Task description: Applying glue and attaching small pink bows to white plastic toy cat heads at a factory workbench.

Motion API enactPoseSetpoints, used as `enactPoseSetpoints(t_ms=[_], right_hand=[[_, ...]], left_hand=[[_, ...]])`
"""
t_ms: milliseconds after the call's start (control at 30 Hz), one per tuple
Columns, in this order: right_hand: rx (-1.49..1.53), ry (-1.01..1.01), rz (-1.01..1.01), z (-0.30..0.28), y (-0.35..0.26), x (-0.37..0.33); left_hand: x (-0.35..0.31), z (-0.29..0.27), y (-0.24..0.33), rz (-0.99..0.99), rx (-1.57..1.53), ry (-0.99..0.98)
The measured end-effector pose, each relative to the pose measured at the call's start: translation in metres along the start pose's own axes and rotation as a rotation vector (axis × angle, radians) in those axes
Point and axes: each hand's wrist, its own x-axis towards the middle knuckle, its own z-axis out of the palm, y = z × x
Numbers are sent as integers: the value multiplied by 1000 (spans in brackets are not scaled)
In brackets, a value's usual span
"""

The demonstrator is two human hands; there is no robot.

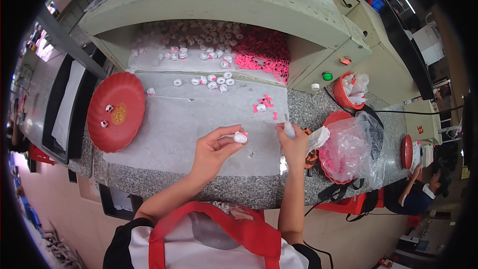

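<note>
Between the thumb and fingers of my left hand (215, 148) is a small white round piece (241, 137) with a pink bit on its edge. My right hand (294, 144) is closed around a small pale squeeze bottle (289, 128), its narrow tip pointing up and away from me. The two hands are apart, above a white sheet (164, 134). Just beyond the right hand lie a few pink bow-shaped bits (265, 100), with one white piece (261, 108) among them. Several more white pieces (212, 85) sit farther back on the sheet.
A red scalloped plate (97, 114) holding two small pieces stands at left. Under the pale green cabinet (214, 7) are many white pieces and a heap of pink bits (261, 55). At right are a red bucket (343, 98) and a plastic bag (356, 139). Co-workers sit beyond.
</note>
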Motion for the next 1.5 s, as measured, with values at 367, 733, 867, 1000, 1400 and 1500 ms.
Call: enactPoseSetpoints(t_ms=[367,733,867,1000,1400,1500], right_hand=[[622,-157,62,2,-93,-54],[612,-144,18,3,-91,-65],[609,-129,-100,2,-87,-62],[560,-167,-147,0,-82,-60],[494,-141,-279,5,-76,-54],[497,-107,-417,6,-76,-54]], left_hand=[[-1,7,4,162,-40,-57],[-5,7,19,163,-71,-126],[-8,11,21,181,0,-120],[-6,9,22,125,-1,-124],[-2,5,15,-78,-177,-39],[-2,5,21,-237,-344,-26]])
